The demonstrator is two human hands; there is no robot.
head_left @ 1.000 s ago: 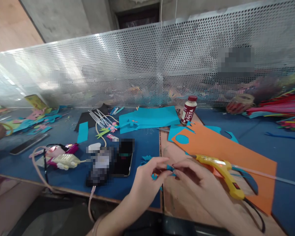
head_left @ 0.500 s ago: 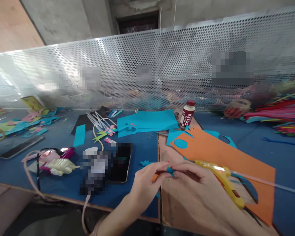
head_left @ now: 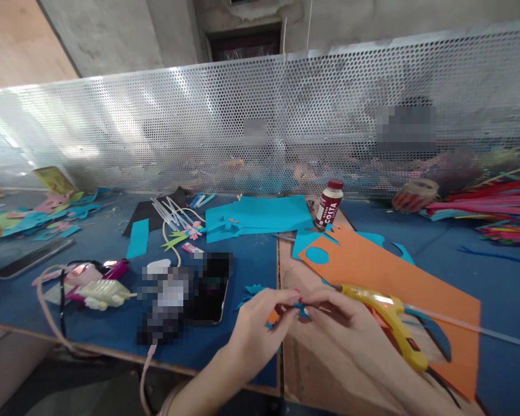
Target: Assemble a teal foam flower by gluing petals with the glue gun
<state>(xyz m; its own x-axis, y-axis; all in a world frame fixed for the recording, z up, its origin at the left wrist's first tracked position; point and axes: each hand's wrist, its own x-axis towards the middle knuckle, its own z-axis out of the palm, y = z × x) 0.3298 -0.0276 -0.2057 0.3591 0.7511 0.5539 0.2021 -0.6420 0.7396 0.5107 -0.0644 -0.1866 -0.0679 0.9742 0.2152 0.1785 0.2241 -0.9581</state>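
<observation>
Panel: A silver perforated metal panel (head_left: 225,98) bounds the far side of my view, so reach ends there.
Desk: The blue-topped desk (head_left: 257,263) has its near edge running just under the forearms.
Board: A tan wooden strip (head_left: 303,370) splits the blue surface; its left seam runs beneath the left hand, and bare wood shows between the two wrists.
Orange sheet: The large orange paper sheet (head_left: 398,277) with cut-outs lies over the wood, its right edge bordering blue desk.
Blue sheets: Flat, bright blue paper sheets (head_left: 268,214) lie beyond the hands, well apart from them.
Right hand: I see the right hand (head_left: 344,318) with thumb and fingers pinched narrow on a small blue paper piece (head_left: 302,310).
Left hand: The left hand (head_left: 264,318) pinches the same piece from its side, fingertips nearly meeting the other's.
Glue gun: The yellow plastic glue gun (head_left: 399,329) lies close along the right forearm, leaving little room there; whether they touch, I can't tell.
Phone: A black rectangular phone (head_left: 211,299) sits left of the left hand, blue desk between.
Bottle: The dark-red-and-white bottle (head_left: 329,203) stands upright behind the orange sheet.
Blue piece: Held above the wood, near the seam; its shape is mostly hidden by fingers.
</observation>
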